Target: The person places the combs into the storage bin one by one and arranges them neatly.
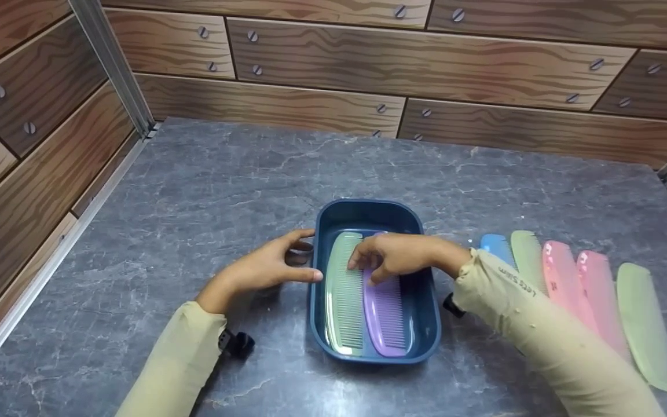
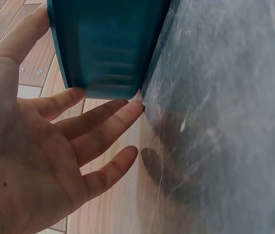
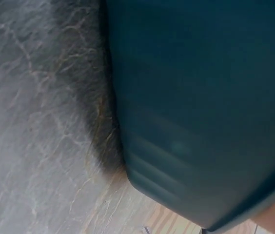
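Observation:
A dark blue plastic tub [image 1: 374,360] holds a green comb [image 1: 345,295] and, to its right, a purple comb [image 1: 388,318], both lying lengthwise on its floor. My right hand [image 1: 400,255] reaches over the tub's right wall. Its fingertips are above the green comb's teeth and its thumb tip is at the purple comb's spine, with a gap between them; the hand covers part of the purple comb. At the tub's left wall is my left hand [image 2: 45,146], fingers spread, thumb at the rim. In the right wrist view only the tub's outer wall [image 3: 201,97] shows large.
Right of the tub lie a blue comb [image 1: 497,246], a green comb [image 1: 527,255], two pink combs [image 1: 562,278] and another green comb [image 1: 646,324], partly behind my right sleeve. Wood-patterned panels [image 1: 333,58] border the grey marbled table [image 1: 241,174].

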### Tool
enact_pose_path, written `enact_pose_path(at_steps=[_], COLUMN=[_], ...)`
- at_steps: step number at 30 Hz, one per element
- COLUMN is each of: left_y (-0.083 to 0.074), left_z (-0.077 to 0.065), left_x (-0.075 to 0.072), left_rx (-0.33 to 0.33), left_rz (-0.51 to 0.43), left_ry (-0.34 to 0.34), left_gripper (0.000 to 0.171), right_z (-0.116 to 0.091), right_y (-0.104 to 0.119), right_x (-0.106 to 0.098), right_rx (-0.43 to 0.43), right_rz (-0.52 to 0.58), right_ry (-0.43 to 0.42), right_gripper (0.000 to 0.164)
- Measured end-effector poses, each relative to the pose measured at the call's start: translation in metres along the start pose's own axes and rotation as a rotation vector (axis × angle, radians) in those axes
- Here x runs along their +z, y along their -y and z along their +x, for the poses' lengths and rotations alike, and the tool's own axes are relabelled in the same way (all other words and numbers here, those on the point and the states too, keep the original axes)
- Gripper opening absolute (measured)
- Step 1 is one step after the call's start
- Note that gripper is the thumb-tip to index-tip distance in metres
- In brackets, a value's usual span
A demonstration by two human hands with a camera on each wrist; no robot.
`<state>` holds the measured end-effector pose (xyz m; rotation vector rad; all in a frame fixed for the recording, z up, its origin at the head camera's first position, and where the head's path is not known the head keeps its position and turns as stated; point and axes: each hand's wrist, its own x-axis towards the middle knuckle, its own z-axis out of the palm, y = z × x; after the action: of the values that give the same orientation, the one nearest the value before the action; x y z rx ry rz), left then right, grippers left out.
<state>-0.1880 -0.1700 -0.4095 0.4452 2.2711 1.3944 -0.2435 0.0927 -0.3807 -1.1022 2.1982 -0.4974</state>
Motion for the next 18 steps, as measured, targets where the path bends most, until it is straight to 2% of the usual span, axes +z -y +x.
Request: enact_pose_path(at_steps=[10, 18], left_y=[-0.0005, 0.0003], left_z=[-0.0001, 0.0004], left_x=[0.0012, 0.0005], left_rx=[-0.002, -0.001], left_rz=[-0.021, -0.017], left_ry=[0.001, 0.007], left_gripper=[0.088, 0.088], right_z=[0.003, 0.0051], right_y=[-0.0004, -0.0002], right_x=[0.0035, 0.0039], right_rx=[-0.014, -0.044], right_rz=[-0.073, -0.097], right_ry=[-0.06, -0.057], right_gripper=[0.041, 0.043])
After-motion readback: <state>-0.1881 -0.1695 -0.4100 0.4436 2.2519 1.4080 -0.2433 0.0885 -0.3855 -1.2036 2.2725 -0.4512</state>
